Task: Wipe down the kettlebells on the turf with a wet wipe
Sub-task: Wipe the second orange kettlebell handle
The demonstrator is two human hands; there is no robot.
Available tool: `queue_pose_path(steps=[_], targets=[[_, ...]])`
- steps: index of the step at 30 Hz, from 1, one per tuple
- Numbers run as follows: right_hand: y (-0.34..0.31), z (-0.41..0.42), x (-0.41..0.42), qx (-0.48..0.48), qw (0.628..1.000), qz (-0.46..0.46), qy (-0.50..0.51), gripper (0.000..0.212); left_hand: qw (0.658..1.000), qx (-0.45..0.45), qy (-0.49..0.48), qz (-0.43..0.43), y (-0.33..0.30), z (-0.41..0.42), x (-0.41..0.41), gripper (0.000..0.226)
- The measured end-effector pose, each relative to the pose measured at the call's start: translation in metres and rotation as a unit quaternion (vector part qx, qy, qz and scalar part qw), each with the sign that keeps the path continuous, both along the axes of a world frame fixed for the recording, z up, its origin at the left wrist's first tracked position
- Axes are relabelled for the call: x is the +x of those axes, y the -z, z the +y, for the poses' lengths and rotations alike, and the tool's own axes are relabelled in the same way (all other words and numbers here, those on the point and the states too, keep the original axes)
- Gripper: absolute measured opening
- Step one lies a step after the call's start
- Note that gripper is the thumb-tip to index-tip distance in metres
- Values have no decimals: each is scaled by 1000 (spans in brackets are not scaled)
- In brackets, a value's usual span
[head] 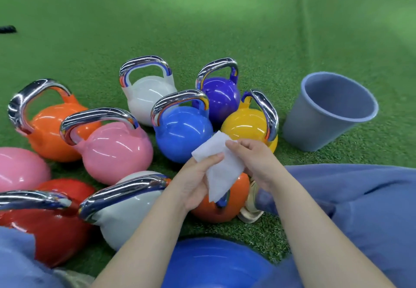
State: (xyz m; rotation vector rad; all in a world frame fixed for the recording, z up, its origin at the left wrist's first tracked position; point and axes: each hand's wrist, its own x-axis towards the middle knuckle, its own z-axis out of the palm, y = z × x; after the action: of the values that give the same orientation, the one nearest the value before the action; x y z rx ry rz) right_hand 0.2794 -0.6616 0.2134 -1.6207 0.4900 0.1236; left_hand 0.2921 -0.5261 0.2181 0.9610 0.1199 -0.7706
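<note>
Several glossy kettlebells with chrome handles stand clustered on the green turf: white, purple, blue, yellow, pink, orange, grey, red. A white wet wipe is held up between both hands above a small orange kettlebell. My left hand pinches the wipe's lower left side. My right hand grips its right edge. The wipe touches no kettlebell.
A grey-blue bucket stands tilted at the right of the cluster. A second pink kettlebell lies at the left edge and a large blue one sits between my knees. My blue trouser legs and a shoe rest on the turf.
</note>
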Motion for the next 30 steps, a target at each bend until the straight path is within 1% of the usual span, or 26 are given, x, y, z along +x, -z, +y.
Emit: queue_pose_path(steps=[2,3,5,6,8,10,13,14,15,17,18,20,21,22,23,24,25,26,27,28,29,30], targets=[[6,-4,-2,-1,998,-19,56,34,998,57,12,-34,6,-3,7,39],[10,-6,-3,10,995,-20,92,28,994,95,1,-51,11,-5,11,36],[20,-7,-5,16,990,-12,142,24,980,176,-54,-73,23,-3,20,31],[24,-6,-7,9,988,0,152,22,968,222,-86,-82,30,0,23,29],[30,-3,-11,-5,987,18,157,17,942,294,-124,-108,40,5,27,28],[31,3,-12,-38,989,27,140,15,924,339,-120,-128,48,10,26,29],[35,9,-11,-108,989,15,97,22,906,379,-132,-137,54,8,19,42],[36,10,-10,-129,988,13,90,24,887,409,-151,-149,54,6,16,47],[38,11,-10,-145,986,14,86,24,861,444,-180,-173,52,5,12,50],[38,14,-9,-174,980,36,84,11,809,468,-235,-268,43,2,4,47],[37,15,-10,-175,979,49,90,12,786,466,-244,-323,37,-2,0,46],[36,16,-10,-188,973,57,123,30,742,477,-237,-408,27,-13,-8,47],[36,16,-11,-229,961,50,145,35,730,476,-228,-434,22,-18,-11,48],[35,16,-12,-283,945,32,159,37,736,468,-209,-443,19,-23,-11,49],[34,16,-13,-328,930,1,165,34,760,460,-173,-425,16,-27,-10,49],[34,17,-13,-343,925,-32,158,27,790,459,-124,-388,14,-30,-5,48],[33,19,-12,-330,932,-48,140,20,817,464,-76,-333,17,-32,2,44],[32,21,-12,-303,944,-48,120,18,837,468,-34,-282,18,-33,8,38],[31,23,-11,-276,955,-39,103,20,850,462,-18,-252,21,-33,14,27],[30,24,-10,-253,963,-31,94,22,862,448,-23,-236,23,-32,19,14],[29,23,-9,-231,969,-26,90,23,873,429,-43,-229,25,-30,21,18],[29,22,-7,-208,974,-26,87,28,884,410,-55,-218,26,-28,23,27]])
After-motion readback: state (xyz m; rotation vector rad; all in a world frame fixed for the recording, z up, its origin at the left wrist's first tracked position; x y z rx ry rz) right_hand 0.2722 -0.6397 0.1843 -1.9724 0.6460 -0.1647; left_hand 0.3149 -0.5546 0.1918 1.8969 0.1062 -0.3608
